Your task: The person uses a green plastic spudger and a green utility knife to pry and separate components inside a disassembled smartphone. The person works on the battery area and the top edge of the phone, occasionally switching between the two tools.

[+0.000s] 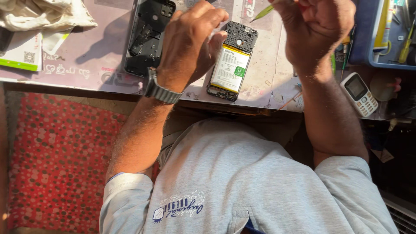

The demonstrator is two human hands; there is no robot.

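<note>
Left hand (190, 45) pinched small pale scrap beside opened black smartphone with white battery (229, 60) on pink worktop (93, 56). Right hand (318, 32) gripped thin green-tipped tool (263, 13). Risk: slipped tip could puncture battery.

Grey short-sleeved shirt (242, 182), metal-link wristwatch (159, 90) on left wrist

Both forearms reach away from the body, bare below short grey sleeves. The left hand (190, 43) sits on the left, knuckles up, fingers curled in toward the thumb in a loose pinch, a metal watch band around its wrist. The right hand (318, 28) is raised farther off on the right, fingers bunched together, its wrist bent.
</note>
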